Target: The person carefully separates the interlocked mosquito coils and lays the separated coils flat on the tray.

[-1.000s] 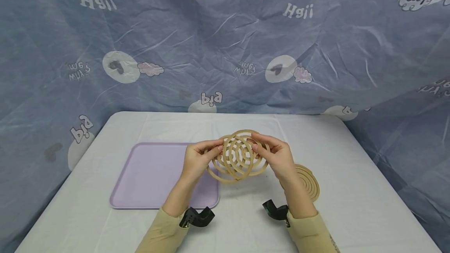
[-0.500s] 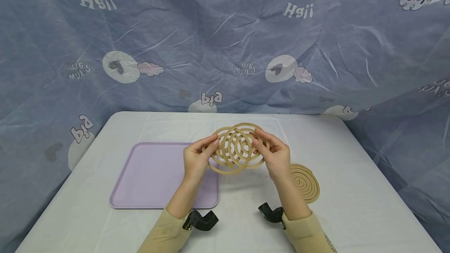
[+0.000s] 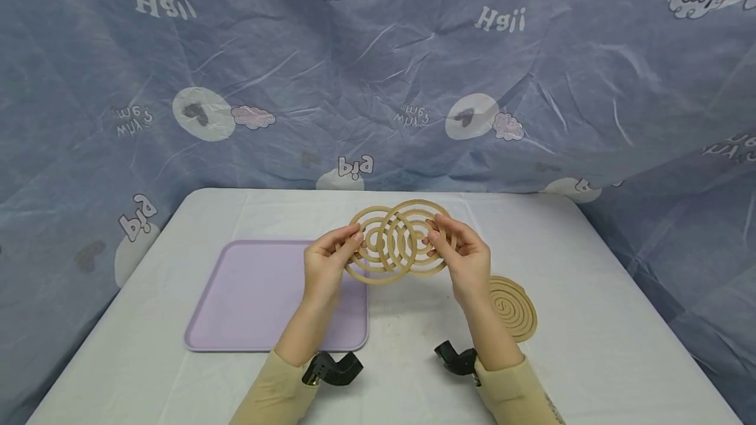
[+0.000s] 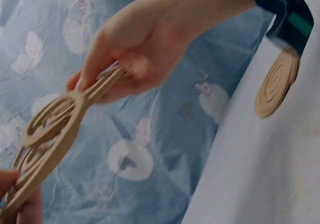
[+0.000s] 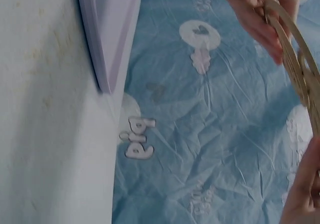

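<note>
In the head view, two tan mosquito coils overlap in the air above the table, their rings crossing in the middle. My left hand (image 3: 323, 264) pinches the left coil (image 3: 378, 280) by its outer side between thumb and fingers. The right coil (image 3: 418, 202) is pinched likewise by my right hand (image 3: 469, 267). Seen edge-on in the left wrist view, the coils (image 4: 55, 149) stretch between both hands. A further mosquito coil, closely wound (image 3: 512, 307), lies on the table beside my right forearm, which partly hides it.
A shallow lilac tray (image 3: 260, 294) lies on the left of the white-covered table (image 3: 407, 372), partly behind my left forearm. Beyond the table hangs a blue printed cloth (image 3: 354, 71). Black mounts (image 3: 333, 369) sit at both wrists.
Both hands have risen slightly with the held coils. The two coils have slid apart sideways, so they overlap less than before. The coil on the table has not moved.
</note>
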`<state>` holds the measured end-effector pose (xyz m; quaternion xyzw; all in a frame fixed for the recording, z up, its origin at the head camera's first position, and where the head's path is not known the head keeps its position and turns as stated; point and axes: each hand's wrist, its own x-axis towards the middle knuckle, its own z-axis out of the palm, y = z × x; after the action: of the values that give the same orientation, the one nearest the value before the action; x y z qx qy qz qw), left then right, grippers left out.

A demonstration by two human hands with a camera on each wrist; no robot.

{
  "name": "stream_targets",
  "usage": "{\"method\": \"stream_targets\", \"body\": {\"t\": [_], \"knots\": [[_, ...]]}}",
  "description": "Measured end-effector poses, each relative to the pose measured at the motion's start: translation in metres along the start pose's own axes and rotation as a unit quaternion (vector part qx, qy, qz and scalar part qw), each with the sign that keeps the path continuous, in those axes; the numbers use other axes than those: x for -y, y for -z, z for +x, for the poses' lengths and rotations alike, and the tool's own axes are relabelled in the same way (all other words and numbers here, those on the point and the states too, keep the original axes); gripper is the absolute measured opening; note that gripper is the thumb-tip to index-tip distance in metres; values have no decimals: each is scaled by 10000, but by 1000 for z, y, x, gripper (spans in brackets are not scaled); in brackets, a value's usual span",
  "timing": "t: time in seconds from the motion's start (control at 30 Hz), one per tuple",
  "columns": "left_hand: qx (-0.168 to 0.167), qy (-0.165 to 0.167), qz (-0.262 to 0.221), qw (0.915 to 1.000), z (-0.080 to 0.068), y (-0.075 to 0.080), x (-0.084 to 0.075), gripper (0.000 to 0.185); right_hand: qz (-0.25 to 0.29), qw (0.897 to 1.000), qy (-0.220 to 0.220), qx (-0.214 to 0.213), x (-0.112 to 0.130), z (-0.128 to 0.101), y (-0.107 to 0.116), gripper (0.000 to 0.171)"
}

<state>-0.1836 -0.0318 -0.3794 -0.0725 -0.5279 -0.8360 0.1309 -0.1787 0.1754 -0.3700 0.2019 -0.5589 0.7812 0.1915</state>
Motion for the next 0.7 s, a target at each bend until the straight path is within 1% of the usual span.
{"method": "stream_targets", "body": {"t": [0.07,0.13,0.2,0.27,0.33,0.37,0.4,0.43,0.5,0.57,0.7], "knots": [[552,89,169,9983,2,7,-3,22,-227,9983,-226,482,5,1,7,30],[1259,126,410,9911,4,15,-7,21,-510,9915,-459,1109,10,2,14,28],[2002,161,642,9775,5,23,-10,21,-730,9776,-711,1842,14,3,22,27],[2644,262,846,9603,6,29,-12,22,-897,9592,-816,2553,16,5,28,26],[3112,402,967,9446,7,32,-14,22,-957,9424,-995,3046,17,6,32,25],[3265,475,1013,9385,8,33,-14,22,-996,9362,-1058,3201,17,7,33,25],[3360,536,1056,9344,8,33,-15,22,-1024,9314,-1084,3320,16,7,34,24],[3414,587,1087,9318,8,33,-15,23,-1039,9288,-1089,3387,16,7,34,24],[3423,620,1135,9307,8,32,-16,23,-1046,9275,-1133,3405,16,7,34,23],[3328,623,1180,9335,8,32,-16,23,-1068,9306,-1058,3336,15,7,34,25],[3079,613,1125,9427,8,29,-15,24,-1138,9403,-895,3081,16,7,32,28]]}}
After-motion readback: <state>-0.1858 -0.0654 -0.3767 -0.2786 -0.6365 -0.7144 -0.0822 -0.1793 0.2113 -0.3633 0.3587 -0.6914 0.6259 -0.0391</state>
